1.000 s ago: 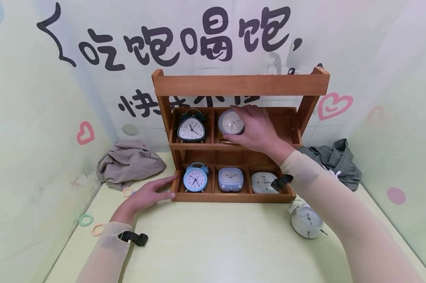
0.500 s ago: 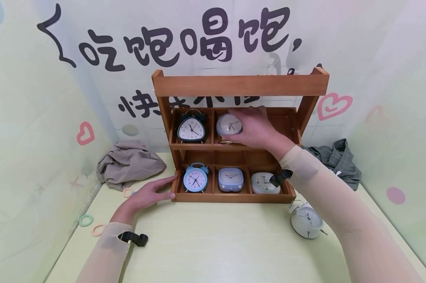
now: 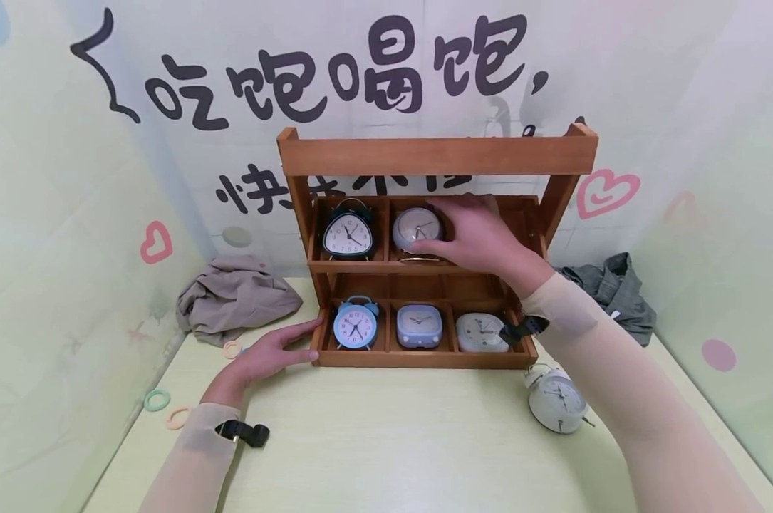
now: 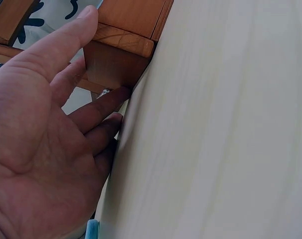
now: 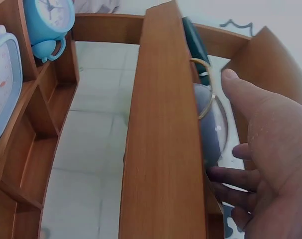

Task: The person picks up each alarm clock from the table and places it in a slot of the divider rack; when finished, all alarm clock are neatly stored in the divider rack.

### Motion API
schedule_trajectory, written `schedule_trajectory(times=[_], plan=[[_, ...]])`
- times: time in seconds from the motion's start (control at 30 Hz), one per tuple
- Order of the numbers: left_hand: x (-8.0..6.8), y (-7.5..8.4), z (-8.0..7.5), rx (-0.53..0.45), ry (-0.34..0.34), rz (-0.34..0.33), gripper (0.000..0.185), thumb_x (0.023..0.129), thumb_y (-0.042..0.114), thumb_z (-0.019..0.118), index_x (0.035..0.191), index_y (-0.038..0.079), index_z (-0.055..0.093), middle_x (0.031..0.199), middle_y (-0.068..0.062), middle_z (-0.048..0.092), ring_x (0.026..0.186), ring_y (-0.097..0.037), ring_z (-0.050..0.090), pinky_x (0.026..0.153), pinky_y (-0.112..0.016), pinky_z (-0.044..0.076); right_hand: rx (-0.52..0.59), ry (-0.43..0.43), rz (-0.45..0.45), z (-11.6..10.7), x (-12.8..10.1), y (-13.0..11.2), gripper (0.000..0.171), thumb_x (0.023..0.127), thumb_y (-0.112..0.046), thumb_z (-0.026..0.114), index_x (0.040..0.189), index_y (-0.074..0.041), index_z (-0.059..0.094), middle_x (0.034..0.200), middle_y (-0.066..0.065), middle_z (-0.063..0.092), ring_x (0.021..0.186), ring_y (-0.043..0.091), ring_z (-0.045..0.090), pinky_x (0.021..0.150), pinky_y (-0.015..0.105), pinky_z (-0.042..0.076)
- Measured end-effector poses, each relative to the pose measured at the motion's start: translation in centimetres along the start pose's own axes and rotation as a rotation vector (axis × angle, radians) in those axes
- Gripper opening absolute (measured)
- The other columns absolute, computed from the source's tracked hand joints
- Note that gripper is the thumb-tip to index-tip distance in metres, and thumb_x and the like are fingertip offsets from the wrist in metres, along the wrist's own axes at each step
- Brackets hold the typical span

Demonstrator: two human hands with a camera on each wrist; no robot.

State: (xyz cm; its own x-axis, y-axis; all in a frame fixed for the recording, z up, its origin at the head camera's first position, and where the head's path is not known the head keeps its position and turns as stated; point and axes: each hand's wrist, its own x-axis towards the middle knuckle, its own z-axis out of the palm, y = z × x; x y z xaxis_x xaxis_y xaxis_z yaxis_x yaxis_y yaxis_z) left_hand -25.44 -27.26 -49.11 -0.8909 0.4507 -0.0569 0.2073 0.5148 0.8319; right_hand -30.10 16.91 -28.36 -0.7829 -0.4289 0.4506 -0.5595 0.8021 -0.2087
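A round alarm clock (image 3: 417, 225) with a grey-blue rim and a ring base stands in the upper middle compartment of the wooden rack (image 3: 424, 360). My right hand (image 3: 479, 231) is beside it, fingers spread. In the right wrist view, the thumb stands apart from the clock's gold ring (image 5: 207, 89), while the lower fingers are close to its body. My left hand (image 3: 267, 355) rests at the rack's lower left end with fingers extended. The left wrist view has its thumb (image 4: 86, 22) at the wooden corner (image 4: 123, 42), the other fingers along the side.
A dark green triangular clock (image 3: 348, 234) sits upper left. Below are a blue twin-bell clock (image 3: 355, 326), a square blue clock (image 3: 419, 326) and a pale oval clock (image 3: 479, 332). A white alarm clock (image 3: 556, 402) lies on the table at right. Crumpled cloths (image 3: 235, 296) flank the rack.
My right hand has shifted slightly right and its fingers have loosened from the round clock, which now stands lower in its compartment. The left hand has stayed in place.
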Motion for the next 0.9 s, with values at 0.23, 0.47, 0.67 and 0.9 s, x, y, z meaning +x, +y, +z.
schedule_trajectory(times=[0.23,0.47,0.67,0.9], plan=[[0.2,-0.1,-0.1,0.032,0.009,-0.006,0.076,0.101,0.05,0.082,0.169,0.035,0.051,0.177,-0.002,0.041,0.167,-0.036,0.028,0.134,-0.064,0.023,0.042,0.14,0.006,-1.8,-5.4,1.4,0.072,0.097,-0.044,0.088,0.155,-0.008,0.064,0.16,0.017,0.06,0.15,0.042,0.049,0.124,0.07,0.03],[0.0,0.0,0.0,0.017,0.004,-0.021,0.078,0.1,0.05,0.083,0.169,0.034,0.05,0.178,-0.005,0.039,0.167,-0.036,0.026,0.134,-0.064,0.02,0.132,0.282,-0.109,-2.4,-10.9,2.7,0.062,0.089,-0.018,0.092,0.144,0.0,0.071,0.141,0.022,0.072,0.131,0.044,0.062,0.111,0.07,0.045],[-0.1,0.0,0.0,0.033,0.015,-0.009,0.077,0.1,0.051,0.083,0.169,0.035,0.051,0.178,-0.003,0.04,0.167,-0.036,0.028,0.134,-0.065,0.021,0.153,0.275,-0.133,-2.3,-15.7,3.8,0.064,0.087,-0.02,0.094,0.143,-0.001,0.072,0.141,0.019,0.072,0.132,0.041,0.061,0.114,0.051,0.046],[0.0,0.1,0.1,0.051,0.012,-0.009,0.077,0.101,0.052,0.082,0.169,0.036,0.05,0.178,-0.003,0.04,0.167,-0.036,0.028,0.133,-0.066,0.021,0.155,0.23,-0.134,-1.0,-19.9,4.9,0.067,0.079,-0.012,0.098,0.141,-0.006,0.074,0.14,0.014,0.072,0.13,0.037,0.062,0.116,0.02,0.034]])
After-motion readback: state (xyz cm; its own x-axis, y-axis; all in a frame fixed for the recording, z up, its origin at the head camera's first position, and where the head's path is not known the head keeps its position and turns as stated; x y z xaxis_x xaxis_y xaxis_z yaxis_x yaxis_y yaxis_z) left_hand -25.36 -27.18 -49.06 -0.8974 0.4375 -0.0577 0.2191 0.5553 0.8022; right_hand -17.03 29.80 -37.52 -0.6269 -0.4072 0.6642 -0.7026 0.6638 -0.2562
